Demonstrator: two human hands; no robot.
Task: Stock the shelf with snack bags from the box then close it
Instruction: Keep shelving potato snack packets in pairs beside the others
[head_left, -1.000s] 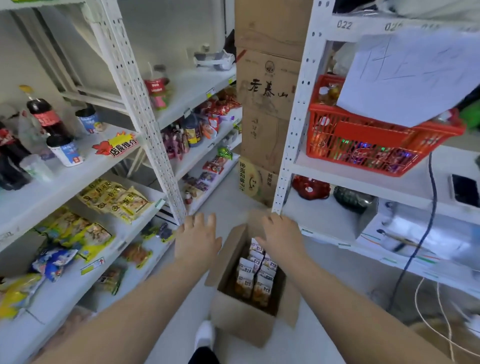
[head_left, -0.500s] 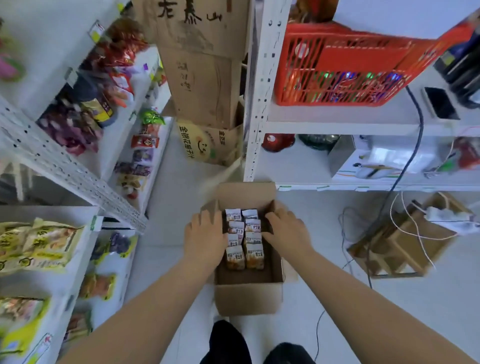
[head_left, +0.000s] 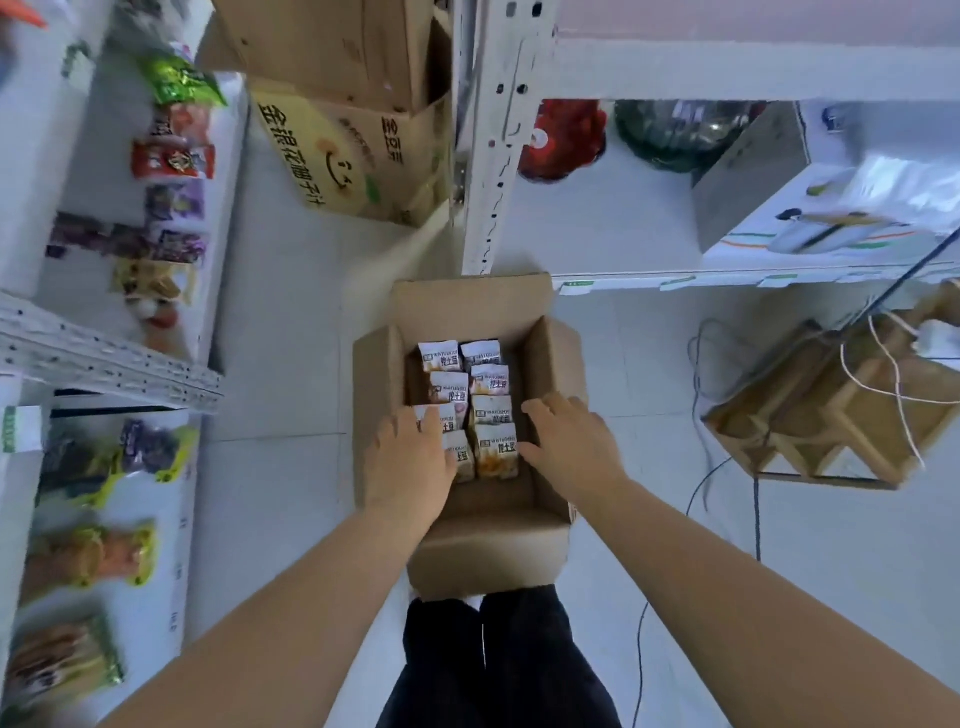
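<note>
An open cardboard box (head_left: 498, 525) stands on the floor in front of my legs, its flaps folded outward. Inside it stand two rows of white and orange snack bags (head_left: 488, 384). My left hand (head_left: 410, 462) reaches into the box's left side, fingers spread and lying over the near left bags. My right hand (head_left: 569, 447) is inside the right side, fingers apart, touching the edge of the near right bags. Neither hand has closed around a bag. The white shelf (head_left: 156, 519) with several snack packets runs along the left.
Stacked cardboard cartons (head_left: 358, 150) stand beyond the box by a white shelf post (head_left: 493, 156). To the right is a low shelf (head_left: 675, 260) with items, a tilted wooden crate (head_left: 831, 410) and loose cables (head_left: 701, 493) on the pale floor.
The view has tipped further down and closer to the box. Both hands moved from the box's flaps and rim down into it, onto the near bags.
</note>
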